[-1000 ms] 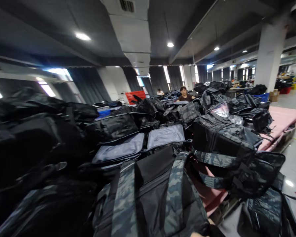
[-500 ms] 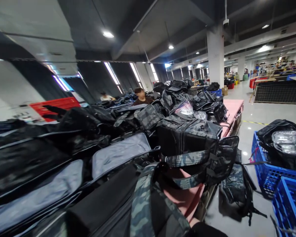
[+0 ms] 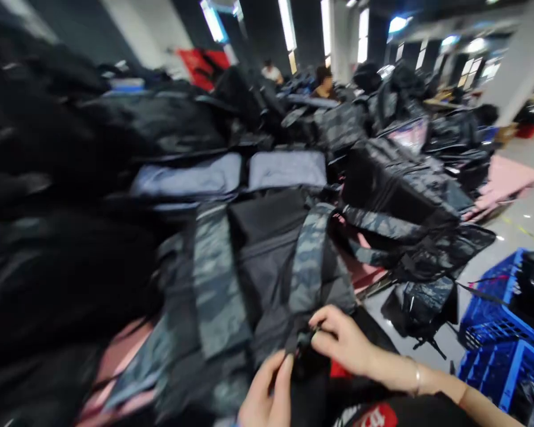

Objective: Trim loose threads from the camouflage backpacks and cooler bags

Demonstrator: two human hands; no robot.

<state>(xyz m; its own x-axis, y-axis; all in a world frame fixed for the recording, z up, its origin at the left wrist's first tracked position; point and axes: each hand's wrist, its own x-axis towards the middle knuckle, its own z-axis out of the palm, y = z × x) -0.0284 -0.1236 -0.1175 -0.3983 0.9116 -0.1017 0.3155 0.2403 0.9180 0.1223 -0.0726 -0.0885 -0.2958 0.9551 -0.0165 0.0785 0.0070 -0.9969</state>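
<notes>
Left hand (image 3: 269, 391): a dark piece (image 3: 301, 344) is pinched.
Right hand (image 3: 342, 343): the same piece is held.
Backpack (image 3: 264, 255): straps (image 3: 218, 290) are turned up.
Crates (image 3: 487, 320): seen at right.

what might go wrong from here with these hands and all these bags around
The small dark piece between the left hand and right hand could slip, as only fingertips seem to hold it.
The camouflage bag seems to overhang the edge of the pink surface, so a knock might send it to the floor.
The band on the right wrist might catch on a loose strap.
</notes>
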